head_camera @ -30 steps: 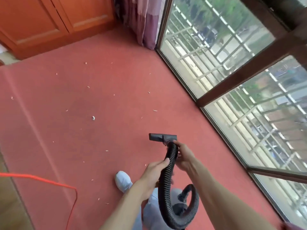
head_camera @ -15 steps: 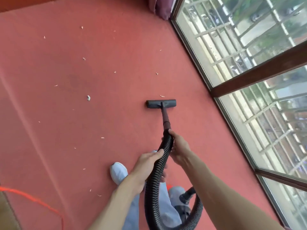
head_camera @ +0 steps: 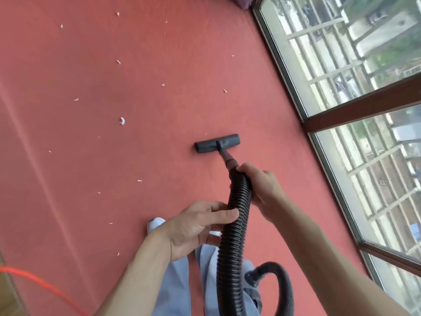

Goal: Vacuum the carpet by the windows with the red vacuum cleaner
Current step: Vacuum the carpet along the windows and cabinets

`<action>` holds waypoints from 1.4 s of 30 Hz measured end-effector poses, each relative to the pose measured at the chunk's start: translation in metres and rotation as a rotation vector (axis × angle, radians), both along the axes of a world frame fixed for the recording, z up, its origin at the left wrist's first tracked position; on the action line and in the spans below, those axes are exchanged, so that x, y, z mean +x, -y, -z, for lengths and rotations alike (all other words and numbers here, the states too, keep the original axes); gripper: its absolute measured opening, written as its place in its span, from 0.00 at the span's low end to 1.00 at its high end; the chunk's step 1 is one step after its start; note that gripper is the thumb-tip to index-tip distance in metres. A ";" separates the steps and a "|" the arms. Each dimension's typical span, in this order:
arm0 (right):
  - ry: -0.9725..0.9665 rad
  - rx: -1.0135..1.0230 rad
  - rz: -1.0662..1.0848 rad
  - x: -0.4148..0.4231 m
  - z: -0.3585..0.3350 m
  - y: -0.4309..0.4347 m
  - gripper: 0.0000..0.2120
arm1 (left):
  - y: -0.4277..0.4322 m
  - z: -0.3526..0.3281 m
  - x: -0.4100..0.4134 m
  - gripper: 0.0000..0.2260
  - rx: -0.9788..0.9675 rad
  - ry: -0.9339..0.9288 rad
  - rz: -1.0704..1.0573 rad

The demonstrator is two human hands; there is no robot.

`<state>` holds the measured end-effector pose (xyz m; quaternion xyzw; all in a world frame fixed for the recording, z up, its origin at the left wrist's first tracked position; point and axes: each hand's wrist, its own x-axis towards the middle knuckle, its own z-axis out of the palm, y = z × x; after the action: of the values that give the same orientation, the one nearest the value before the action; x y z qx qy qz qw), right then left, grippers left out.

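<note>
A black ribbed vacuum hose [head_camera: 234, 226] runs up from the bottom of the view to a short dark tube and a flat dark nozzle [head_camera: 216, 143] lying on the red carpet [head_camera: 136, 65]. My right hand [head_camera: 262, 185] grips the hose at its top end, just behind the tube. Lower down, my left hand [head_camera: 196, 226] holds the hose with thumb and fingers around it. The vacuum's body is hidden. Small pale scraps [head_camera: 122, 120] are scattered over the carpet left of and beyond the nozzle.
Tall windows with brown frames [head_camera: 355, 110] run along the right side, close to the nozzle. An orange cord [head_camera: 45, 286] crosses the lower left corner. My white shoe [head_camera: 155, 224] and pale trouser legs are below the hands. A curtain hem shows at the top.
The nozzle has gone down from the air onto the carpet and out ahead of me. The view has tilted downward, so the wooden cabinet and most of the curtain have left the frame.
</note>
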<state>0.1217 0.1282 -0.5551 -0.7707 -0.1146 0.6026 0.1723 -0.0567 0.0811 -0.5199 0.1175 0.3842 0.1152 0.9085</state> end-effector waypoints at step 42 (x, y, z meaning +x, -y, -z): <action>-0.246 0.086 0.190 -0.020 0.000 -0.011 0.19 | -0.013 0.007 -0.017 0.28 -0.018 0.027 -0.176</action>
<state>0.1015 0.1391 -0.5550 -0.6902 -0.0450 0.6681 0.2741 -0.0737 0.0941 -0.5267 0.0736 0.3818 0.1928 0.9009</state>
